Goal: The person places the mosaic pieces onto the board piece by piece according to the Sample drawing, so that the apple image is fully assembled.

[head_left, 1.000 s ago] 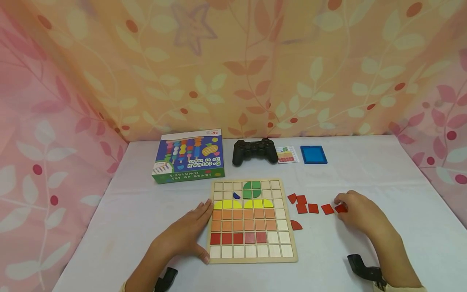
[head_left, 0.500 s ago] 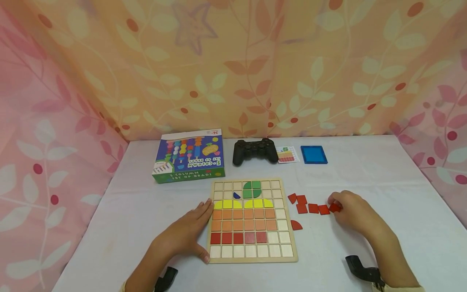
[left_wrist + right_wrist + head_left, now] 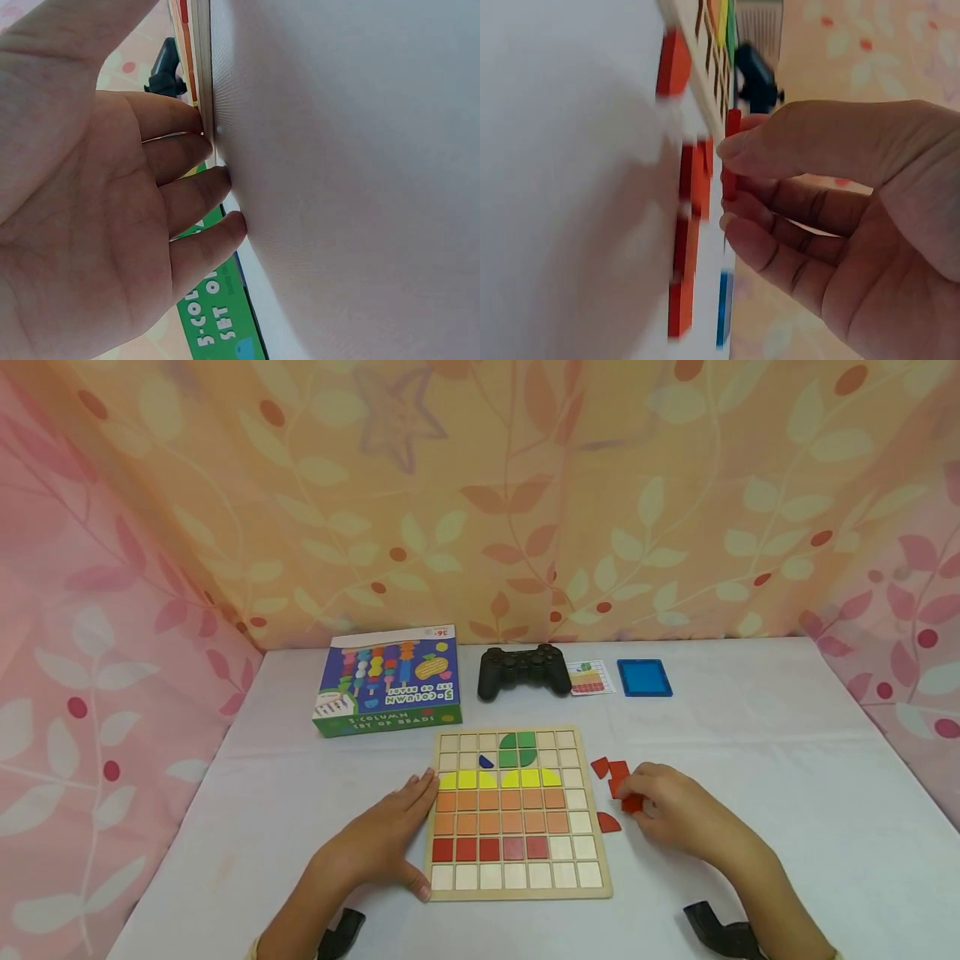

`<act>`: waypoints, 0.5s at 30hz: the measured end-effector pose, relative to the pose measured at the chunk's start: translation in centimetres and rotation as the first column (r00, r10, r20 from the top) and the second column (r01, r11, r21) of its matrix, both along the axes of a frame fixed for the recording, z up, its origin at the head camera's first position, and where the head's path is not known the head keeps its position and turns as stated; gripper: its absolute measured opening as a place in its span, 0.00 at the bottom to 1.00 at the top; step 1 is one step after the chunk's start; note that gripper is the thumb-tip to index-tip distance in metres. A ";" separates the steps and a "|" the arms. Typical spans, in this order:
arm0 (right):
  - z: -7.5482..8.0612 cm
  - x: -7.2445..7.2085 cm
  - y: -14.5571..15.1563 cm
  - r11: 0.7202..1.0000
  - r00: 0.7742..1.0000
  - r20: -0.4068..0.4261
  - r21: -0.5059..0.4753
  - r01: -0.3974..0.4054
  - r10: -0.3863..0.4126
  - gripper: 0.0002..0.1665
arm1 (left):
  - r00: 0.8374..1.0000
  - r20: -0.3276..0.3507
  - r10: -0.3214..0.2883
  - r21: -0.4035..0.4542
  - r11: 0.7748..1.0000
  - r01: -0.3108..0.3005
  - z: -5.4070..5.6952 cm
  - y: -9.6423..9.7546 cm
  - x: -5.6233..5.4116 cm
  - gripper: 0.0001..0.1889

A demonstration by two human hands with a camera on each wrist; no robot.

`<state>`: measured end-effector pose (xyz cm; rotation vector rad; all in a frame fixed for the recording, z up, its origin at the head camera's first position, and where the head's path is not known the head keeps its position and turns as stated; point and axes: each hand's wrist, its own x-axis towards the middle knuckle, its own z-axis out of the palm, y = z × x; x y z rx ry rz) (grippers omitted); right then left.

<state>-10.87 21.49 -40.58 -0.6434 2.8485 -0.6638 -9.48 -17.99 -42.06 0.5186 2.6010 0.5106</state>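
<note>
My left hand (image 3: pixel 378 843) lies along the left side of the wooden grid board (image 3: pixel 517 894), its fingers and thumb touching the edge with fingers fairly straight. Green, yellow, orange and red pieces fill many squares of the board, and a small blue piece (image 3: pixel 487 762) sits near the top. To the right of the board, my right hand (image 3: pixel 678 810) pinches a red tile (image 3: pixel 731 157) between thumb and fingers, held above the table. Loose red tiles (image 3: pixel 600 767) lie under and beside that hand, some hidden by it. A red quarter-round piece (image 3: pixel 610 822) lies against the board's right edge.
Behind the board stand a blue and green bead-set box (image 3: pixel 390 681), a black game controller (image 3: pixel 524 671), a printed pattern card (image 3: pixel 592 677) and a blue square tray (image 3: pixel 645 678). A flowered curtain (image 3: pixel 480 510) closes off the back of the white table (image 3: pixel 262 752).
My right hand has moved left toward the board, from the far end of the row of red tiles, with a red tile in its fingers. The left hand has stayed still.
</note>
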 end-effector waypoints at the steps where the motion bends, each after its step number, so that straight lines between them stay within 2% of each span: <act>1: 0.0 0.3 -0.6 0.999 0.999 -0.017 -0.006 -0.033 0.033 0.15 | 1.000 0.000 0.000 -0.001 1.000 0.000 0.1 0.0 0.0 0.75; 6: -0.1 1.8 -3.7 0.984 0.983 -0.067 -0.043 -0.175 0.172 0.15 | 1.000 -0.002 0.001 0.001 1.000 -0.001 0.1 0.0 0.1 0.74; 10: -0.8 2.5 -5.6 0.958 0.960 -0.090 -0.086 -0.273 0.266 0.12 | 1.000 -0.006 0.001 -0.004 1.000 -0.001 -0.1 0.0 0.0 0.74; 15: -1.8 2.8 -6.7 0.940 0.944 -0.109 -0.107 -0.323 0.312 0.11 | 1.000 -0.001 -0.005 -0.007 1.000 0.005 -0.2 0.0 0.0 0.74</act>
